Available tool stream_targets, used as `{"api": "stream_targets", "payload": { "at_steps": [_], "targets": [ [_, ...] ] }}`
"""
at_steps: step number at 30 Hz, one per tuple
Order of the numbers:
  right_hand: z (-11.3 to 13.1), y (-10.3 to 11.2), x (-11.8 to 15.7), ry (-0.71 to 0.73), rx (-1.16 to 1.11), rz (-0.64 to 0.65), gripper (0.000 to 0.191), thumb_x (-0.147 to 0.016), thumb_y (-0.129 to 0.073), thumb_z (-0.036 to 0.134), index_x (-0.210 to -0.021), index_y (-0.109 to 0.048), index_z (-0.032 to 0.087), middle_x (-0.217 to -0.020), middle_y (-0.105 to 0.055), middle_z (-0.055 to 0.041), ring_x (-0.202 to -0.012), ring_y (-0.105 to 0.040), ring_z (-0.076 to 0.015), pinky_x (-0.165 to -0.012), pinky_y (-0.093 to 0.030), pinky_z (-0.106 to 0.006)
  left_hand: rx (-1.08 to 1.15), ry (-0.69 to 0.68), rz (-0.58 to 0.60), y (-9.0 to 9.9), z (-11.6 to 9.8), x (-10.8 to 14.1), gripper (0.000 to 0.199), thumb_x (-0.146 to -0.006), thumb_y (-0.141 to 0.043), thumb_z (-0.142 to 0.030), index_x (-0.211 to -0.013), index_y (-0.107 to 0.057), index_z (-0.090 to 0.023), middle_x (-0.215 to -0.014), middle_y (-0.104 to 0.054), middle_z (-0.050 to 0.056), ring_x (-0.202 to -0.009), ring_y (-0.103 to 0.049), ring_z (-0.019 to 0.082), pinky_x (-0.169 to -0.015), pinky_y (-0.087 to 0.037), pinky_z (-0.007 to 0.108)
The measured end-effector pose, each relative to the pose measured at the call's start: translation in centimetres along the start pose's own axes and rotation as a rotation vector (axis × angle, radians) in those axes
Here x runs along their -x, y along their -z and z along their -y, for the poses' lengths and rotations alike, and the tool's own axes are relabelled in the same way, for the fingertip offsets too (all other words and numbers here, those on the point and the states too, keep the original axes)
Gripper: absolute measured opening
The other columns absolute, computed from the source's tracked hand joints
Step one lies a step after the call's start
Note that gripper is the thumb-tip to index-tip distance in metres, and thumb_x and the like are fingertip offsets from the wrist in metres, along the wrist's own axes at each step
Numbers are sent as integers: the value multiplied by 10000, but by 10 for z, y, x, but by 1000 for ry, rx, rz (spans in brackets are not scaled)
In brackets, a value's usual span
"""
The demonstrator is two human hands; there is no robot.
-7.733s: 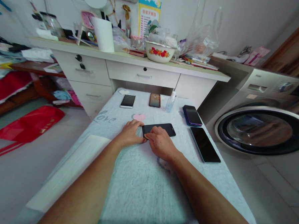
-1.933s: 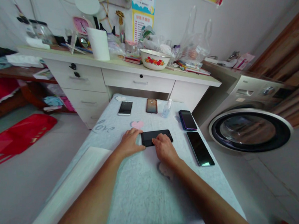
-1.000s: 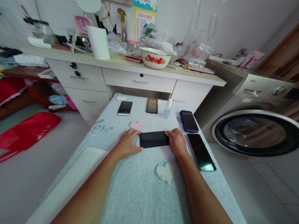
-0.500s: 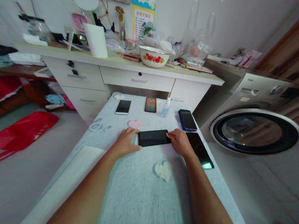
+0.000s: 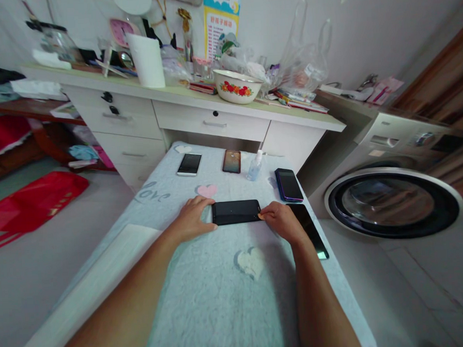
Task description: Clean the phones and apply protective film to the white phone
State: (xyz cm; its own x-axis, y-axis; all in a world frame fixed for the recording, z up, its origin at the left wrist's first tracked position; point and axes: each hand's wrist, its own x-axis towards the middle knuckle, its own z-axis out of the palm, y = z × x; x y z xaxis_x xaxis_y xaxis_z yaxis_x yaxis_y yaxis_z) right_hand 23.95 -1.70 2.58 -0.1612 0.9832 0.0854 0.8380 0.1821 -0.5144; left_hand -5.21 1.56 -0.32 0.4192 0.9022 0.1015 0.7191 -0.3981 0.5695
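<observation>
A black smartphone (image 5: 236, 212) lies sideways, screen up, on the cloth-covered table (image 5: 222, 298). My left hand (image 5: 193, 219) grips its left end, thumb at the near corner and fingers at the far one. At the right end, my right hand (image 5: 278, 217) has its fingers pinched together at the near corner. A dark tablet (image 5: 310, 229) is partly hidden under my right hand and forearm. Just beyond it rests a phone with a purple-blue edge (image 5: 288, 185). Farther back are a white phone (image 5: 189, 165), a brown phone case or phone back (image 5: 231, 161) and a clear spray bottle (image 5: 255, 166).
Behind the table stands a white drawer desk (image 5: 213, 123) with a floral enamel bowl (image 5: 238, 87), a paper roll (image 5: 146, 61) and plastic bags. A front-loading washing machine (image 5: 392, 201) is at the right. On the floor at left lies a red bag (image 5: 39, 199).
My right hand has slid slightly toward the phone's near right corner and outward. My left hand keeps its hold. The whole view has shifted a little.
</observation>
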Motion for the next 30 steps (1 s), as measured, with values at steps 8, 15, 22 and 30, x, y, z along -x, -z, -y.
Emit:
{"api": "stream_targets", "payload": {
  "at_steps": [8, 15, 22, 30],
  "targets": [
    [4, -22, -9, 24, 79, -302, 185, -868, -555, 195, -830, -733, 164, -802, -644, -58, -771, -580, -157, -743, -406, -244, -18, -12, -1, -2, 3, 0, 622, -638, -693, -356, -1212, -521, -190, -1227, -513, 90, -1150, -474, 288, -997, -370, 414],
    [7, -36, -9, 8, 73, -400, 214, -895, -522, 207, -883, -732, 168, -812, -617, -61, -809, -562, -165, -789, -405, -254, -24, -12, -4, -4, 5, 0, 628, -642, -689, -347, -1224, -516, -187, -1225, -509, 92, -1138, -475, 284, -993, -369, 409],
    [3, -40, -13, -30, 154, -323, 245, -899, -501, 187, -875, -745, 181, -802, -597, -53, -805, -540, -157, -774, -382, -245, -7, 3, -2, -3, 2, 0, 619, -647, -688, -349, -1220, -524, -184, -1220, -509, 98, -1139, -474, 291, -995, -369, 414],
    [7, -39, -32, -40, 273, -277, 268, -905, -477, 166, -858, -741, 173, -821, -587, -62, -826, -518, -162, -782, -351, -244, 2, 2, -18, -3, 2, 1, 634, -634, -703, -348, -1220, -524, -186, -1212, -515, 102, -1109, -486, 293, -976, -377, 426]
  ]
}}
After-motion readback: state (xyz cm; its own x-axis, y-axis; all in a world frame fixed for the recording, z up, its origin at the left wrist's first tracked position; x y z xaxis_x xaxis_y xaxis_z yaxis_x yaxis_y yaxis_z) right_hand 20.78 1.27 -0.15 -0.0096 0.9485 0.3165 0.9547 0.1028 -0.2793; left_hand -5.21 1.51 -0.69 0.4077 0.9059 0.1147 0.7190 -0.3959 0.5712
